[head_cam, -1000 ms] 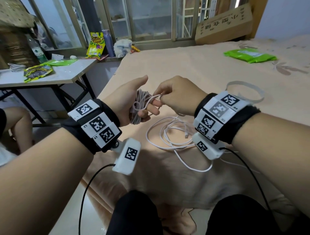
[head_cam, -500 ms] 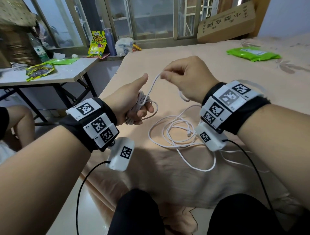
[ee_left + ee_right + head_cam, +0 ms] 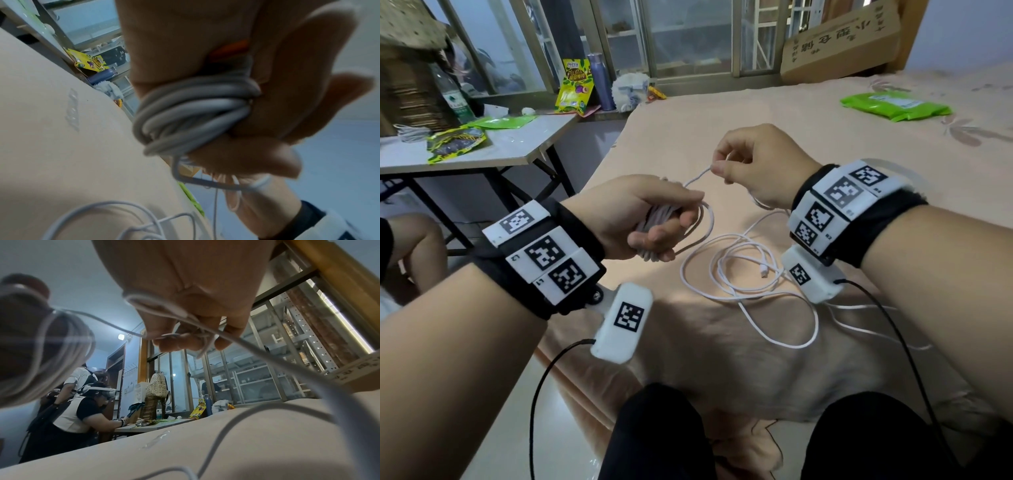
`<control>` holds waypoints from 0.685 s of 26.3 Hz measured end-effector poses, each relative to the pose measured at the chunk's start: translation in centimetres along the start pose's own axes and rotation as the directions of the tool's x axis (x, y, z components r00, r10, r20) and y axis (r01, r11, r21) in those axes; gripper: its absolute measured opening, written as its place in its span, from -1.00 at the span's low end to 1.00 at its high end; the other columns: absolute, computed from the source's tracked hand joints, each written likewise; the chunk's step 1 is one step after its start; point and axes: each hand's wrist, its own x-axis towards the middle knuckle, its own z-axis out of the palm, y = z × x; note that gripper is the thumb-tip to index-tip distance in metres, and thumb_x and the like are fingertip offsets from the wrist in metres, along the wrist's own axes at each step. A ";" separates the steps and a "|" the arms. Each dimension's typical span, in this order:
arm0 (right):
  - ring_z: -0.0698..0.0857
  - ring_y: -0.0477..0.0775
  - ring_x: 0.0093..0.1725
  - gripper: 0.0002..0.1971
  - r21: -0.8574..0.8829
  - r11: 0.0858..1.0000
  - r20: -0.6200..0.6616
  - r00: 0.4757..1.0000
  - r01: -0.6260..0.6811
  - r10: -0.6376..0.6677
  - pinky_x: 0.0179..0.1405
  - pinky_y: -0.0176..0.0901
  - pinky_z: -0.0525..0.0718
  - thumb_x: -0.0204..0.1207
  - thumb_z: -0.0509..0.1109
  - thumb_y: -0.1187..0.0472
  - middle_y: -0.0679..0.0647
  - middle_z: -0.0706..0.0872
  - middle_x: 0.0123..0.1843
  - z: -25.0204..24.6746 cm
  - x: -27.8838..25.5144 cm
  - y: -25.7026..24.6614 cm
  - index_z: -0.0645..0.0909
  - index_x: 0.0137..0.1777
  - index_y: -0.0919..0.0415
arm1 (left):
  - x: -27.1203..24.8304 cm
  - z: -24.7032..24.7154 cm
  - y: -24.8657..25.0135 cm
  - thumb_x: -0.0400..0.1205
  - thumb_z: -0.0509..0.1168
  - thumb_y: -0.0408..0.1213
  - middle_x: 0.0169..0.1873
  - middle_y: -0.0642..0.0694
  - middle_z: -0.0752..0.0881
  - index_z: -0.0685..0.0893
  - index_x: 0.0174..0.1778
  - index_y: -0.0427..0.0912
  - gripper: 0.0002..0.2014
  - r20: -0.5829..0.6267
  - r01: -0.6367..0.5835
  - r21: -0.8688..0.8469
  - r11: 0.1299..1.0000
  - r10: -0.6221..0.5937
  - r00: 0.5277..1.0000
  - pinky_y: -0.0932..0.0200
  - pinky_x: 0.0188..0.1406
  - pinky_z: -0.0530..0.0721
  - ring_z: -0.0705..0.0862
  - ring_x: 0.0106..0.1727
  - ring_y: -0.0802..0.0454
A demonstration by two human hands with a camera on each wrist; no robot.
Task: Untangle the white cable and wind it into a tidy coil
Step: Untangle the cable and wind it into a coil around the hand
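Observation:
My left hand (image 3: 643,219) grips a bundle of wound white cable (image 3: 659,219), several turns wrapped round its fingers (image 3: 308,91); the wound cable (image 3: 191,113) fills the left wrist view. A strand runs up and right from the bundle to my right hand (image 3: 751,164), which pinches it between thumb and forefinger. In the right wrist view the fingertips (image 3: 179,344) hold the thin strand (image 3: 115,326). The rest of the cable lies in loose loops (image 3: 739,270) on the bed below my right wrist, its small plug (image 3: 764,273) inside the loops.
The peach bedsheet (image 3: 774,123) spreads ahead; a green packet (image 3: 893,106) lies far right. A cardboard box (image 3: 842,41) leans by the window. A grey folding table (image 3: 493,147) with snack bags stands left. Other people are at that table (image 3: 86,408).
My right hand has risen from the bundle, drawing a strand up and right, then dropped slightly. My left hand's thumb has folded down over the bundle.

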 end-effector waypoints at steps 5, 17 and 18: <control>0.63 -0.07 -0.22 -0.93 -0.093 0.991 0.097 0.991 0.099 -0.090 -0.13 -0.25 0.50 0.55 0.40 0.22 -0.10 0.66 -0.27 1.1 -0.7 0.0 0.70 -0.13 0.06 | -0.6 0.6 1.3 0.61 0.07 -0.07 -0.79 0.00 0.40 0.51 -0.49 -0.16 -0.61 -0.086 -0.118 -0.312 0.943 0.096 0.992 0.26 -0.46 0.60 0.30 -0.86 0.16; 0.71 0.06 -0.32 -0.74 0.006 1.000 0.280 0.960 -0.015 0.013 -0.03 -0.05 0.68 0.32 0.14 0.50 -0.08 0.71 -0.47 1.6 -1.9 -2.2 0.66 -0.27 0.28 | 2.6 -0.3 3.3 0.76 0.13 -0.12 -0.30 -0.12 0.81 0.57 -0.08 -0.24 -0.73 -0.766 -0.709 -0.485 0.512 0.143 0.627 0.06 0.19 0.61 0.82 -0.31 -0.02; 0.63 0.07 -0.40 -0.76 0.044 0.998 0.261 0.965 -0.039 0.026 -0.14 -0.04 0.63 0.28 0.14 0.47 -0.07 0.63 -0.55 1.5 -1.9 -2.4 0.63 -0.34 0.29 | 2.9 -0.4 3.2 0.76 0.12 -0.13 -0.29 -0.13 0.81 0.57 -0.04 -0.25 -0.74 -0.780 -0.716 -0.467 0.519 0.140 0.610 0.05 0.20 0.60 0.82 -0.29 -0.02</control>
